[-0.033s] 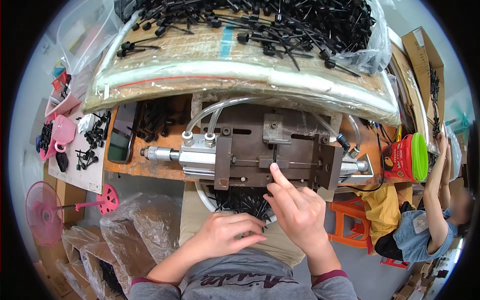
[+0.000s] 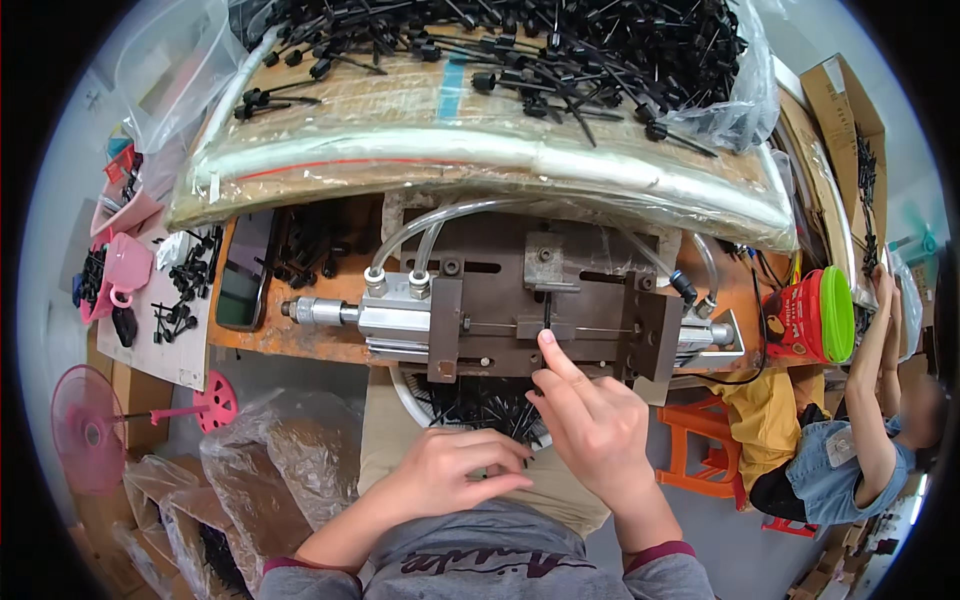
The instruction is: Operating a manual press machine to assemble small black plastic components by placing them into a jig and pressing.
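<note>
Lying in the fixture (image 2: pixel 490 245), a black stem (image 2: pixel 547 305) is met, or nearly, by the right hand's (image 2: pixel 598 420) extended forefinger, its other fingers curled; the left hand (image 2: pixel 450 465) is half-closed. Whether anything is held cannot be told. Hardly anything has been changed since earlier. An orange bench (image 2: pixel 290 340) is overhung by a littered tray (image 2: pixel 380 105); a co-worker (image 2: pixel 850 470) is seen rightward.

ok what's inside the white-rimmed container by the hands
Thin black parts show inside the white-rimmed container. The metal fixture covers its far side, the left hand some near rim; its bottom is hidden.
</note>
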### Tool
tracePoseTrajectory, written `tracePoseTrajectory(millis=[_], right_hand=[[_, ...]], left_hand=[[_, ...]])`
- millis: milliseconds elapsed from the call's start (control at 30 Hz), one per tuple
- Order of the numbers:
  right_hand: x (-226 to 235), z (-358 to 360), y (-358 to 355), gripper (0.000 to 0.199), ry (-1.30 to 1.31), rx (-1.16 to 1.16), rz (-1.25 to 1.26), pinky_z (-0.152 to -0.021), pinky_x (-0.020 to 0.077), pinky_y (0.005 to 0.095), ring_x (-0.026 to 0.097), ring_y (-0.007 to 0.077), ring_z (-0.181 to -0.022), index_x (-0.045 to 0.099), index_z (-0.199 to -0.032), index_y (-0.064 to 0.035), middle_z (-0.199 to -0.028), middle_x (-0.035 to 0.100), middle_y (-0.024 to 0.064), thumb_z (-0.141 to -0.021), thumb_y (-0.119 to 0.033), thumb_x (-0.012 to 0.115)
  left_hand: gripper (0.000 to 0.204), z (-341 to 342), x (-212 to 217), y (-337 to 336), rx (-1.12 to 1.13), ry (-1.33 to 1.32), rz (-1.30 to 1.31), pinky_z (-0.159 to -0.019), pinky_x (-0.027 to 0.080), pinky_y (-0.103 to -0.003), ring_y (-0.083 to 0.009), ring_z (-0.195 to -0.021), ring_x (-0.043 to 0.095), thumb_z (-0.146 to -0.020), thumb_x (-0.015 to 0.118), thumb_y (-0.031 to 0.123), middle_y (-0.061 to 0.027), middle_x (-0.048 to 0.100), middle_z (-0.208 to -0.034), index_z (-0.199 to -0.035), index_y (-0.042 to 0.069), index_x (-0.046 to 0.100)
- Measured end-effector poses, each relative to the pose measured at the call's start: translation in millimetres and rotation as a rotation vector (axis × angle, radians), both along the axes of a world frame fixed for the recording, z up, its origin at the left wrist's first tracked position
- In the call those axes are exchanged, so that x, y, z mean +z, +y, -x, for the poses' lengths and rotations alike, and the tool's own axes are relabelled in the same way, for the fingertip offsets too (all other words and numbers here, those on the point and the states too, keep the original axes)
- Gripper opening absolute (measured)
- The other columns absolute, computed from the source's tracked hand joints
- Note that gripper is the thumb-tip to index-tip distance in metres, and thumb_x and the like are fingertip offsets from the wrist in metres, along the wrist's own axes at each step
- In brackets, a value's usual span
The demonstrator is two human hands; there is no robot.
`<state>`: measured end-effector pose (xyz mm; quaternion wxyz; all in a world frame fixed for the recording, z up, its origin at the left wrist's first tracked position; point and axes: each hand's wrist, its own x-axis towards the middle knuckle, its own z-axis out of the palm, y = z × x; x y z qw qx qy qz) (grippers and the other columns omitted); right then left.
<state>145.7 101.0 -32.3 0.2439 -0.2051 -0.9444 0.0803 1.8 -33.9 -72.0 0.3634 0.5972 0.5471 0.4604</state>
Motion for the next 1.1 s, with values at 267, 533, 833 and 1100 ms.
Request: tracePoseTrajectory(millis=[267,533,833,1100], right_hand=[[43,4,20,0.032,-0.018,0.115,0.078,-0.055,0.0499,0.0278,0.064,0.0198,-0.061,0.07,-0.098,-0.0058,-0.105,0.073,0.0097,-0.072,-0.018,0.083],[143,100,130,0.029,0.148,0.108,-0.222,-0.088,0.0474,0.0409,0.062,0.0283,-0.099,0.065,-0.094,-0.0024,-0.096,0.066,0.0105,-0.072,-0.016,0.079],[145,196,173,0.06,-0.617,-0.16,-0.129,-0.079,0.059,0.0399,0.071,0.0284,-0.096,0.064,-0.118,-0.0016,-0.106,0.071,0.0147,-0.064,-0.022,0.081],[133,201,186,0.035,-0.632,-0.01,-0.146,-0.076,0.0569,0.0384,0.069,0.0296,-0.089,0.07,-0.09,0.0017,-0.095,0.07,0.0165,-0.062,-0.017,0.079]], left_hand=[[0.023,1,1,-3,0.046,-0.236,-0.044,-0.059,0.054,-0.023,-0.0117,-0.065,0.067,-0.076,0.083,0.011,-0.0124,0.073,-0.099,-0.076,0.002,0.061],[0.029,-8,-1,-9,0.007,0.02,-0.116,-0.057,0.053,-0.023,-0.0105,-0.064,0.068,-0.078,0.082,0.019,-0.0054,0.072,-0.099,-0.096,0.006,0.064],[0.042,-8,-2,-14,-0.015,0.135,-0.143,-0.057,0.053,-0.026,-0.0142,-0.065,0.067,-0.079,0.081,0.023,-0.0028,0.07,-0.09,-0.114,0.008,0.064],[0.044,-6,-1,-17,0.015,0.168,-0.156,-0.057,0.053,-0.025,-0.0123,-0.065,0.069,-0.076,0.083,0.019,-0.002,0.071,-0.084,-0.114,0.007,0.066]])
